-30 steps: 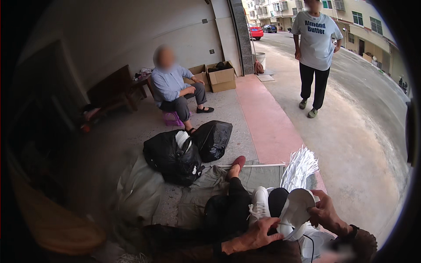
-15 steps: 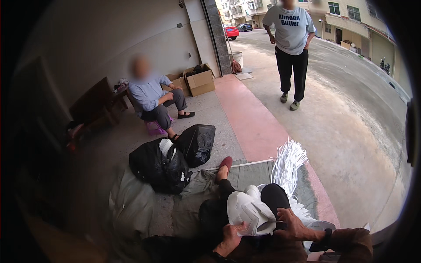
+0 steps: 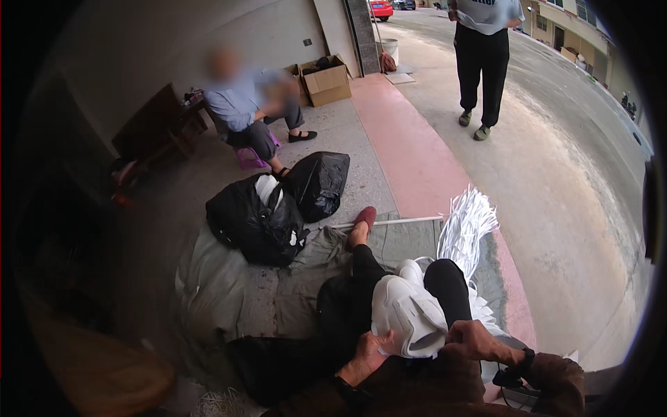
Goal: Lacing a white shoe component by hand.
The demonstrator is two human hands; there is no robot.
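Note:
A white moulded shoe upper (image 3: 408, 314) rests on my lap, over my black trousers. My left hand (image 3: 367, 353) grips its near left edge from below. At the shoe's near right side my right hand (image 3: 474, 339) pinches something small; I cannot tell exactly what. A bundle of white strips (image 3: 467, 226) fans out just beyond my right knee, on a grey-green cloth (image 3: 403, 243) spread on the ground.
Two stuffed black bags (image 3: 258, 219) sit to my left front. A person is seated on a low purple stool (image 3: 249, 157) by the wall, near an open cardboard box (image 3: 326, 82). Another person (image 3: 483, 55) stands on the concrete road ahead.
The white shoe has come down from my right side to the middle of my lap and turned over. Both hands shifted with it. The standing person has stepped closer.

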